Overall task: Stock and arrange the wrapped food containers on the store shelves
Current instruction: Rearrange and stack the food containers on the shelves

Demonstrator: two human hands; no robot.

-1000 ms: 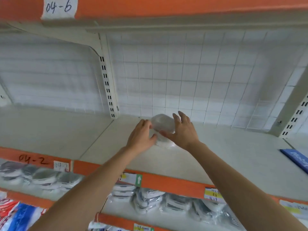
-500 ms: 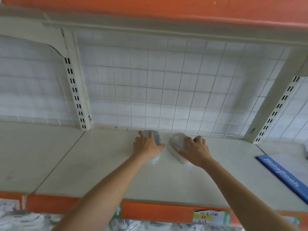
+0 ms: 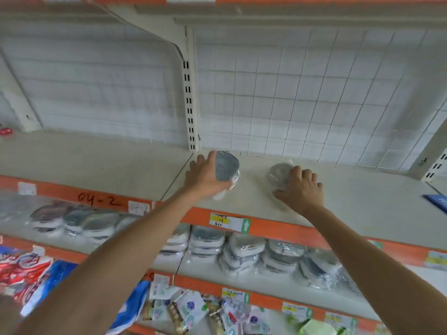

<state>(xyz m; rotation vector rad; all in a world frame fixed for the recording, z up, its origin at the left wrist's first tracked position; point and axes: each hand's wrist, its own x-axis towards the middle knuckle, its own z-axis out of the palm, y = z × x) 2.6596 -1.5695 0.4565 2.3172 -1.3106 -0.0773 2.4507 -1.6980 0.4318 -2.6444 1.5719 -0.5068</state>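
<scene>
We see two bare arms reaching up to a cream store shelf. The left hand is wrapped around a wrapped food container, thumb on its near side and fingers at the far side, holding it tilted on edge with its grey-blue lid facing right. Clear plastic wrap bunches under it, against the shelf surface. The right hand curls its fingers over a second wrapped container, round, greyish and glossy with film, which sits on the shelf. The two containers are near each other but apart, both toward the back of the shelf.

Behind them stands a white wire grid back panel, and a slotted cream upright post rises just behind the left hand. The shelf surface is smooth and matte, with bare room to the right of the right hand and a seam to the left of the left hand. Its front edge is an orange strip carrying a yellow and green price tag.

On the shelf below lie rows of similar film-wrapped containers, stacked close together. Lower still are small packets in a loose jumble, and red and blue bags at the left.
</scene>
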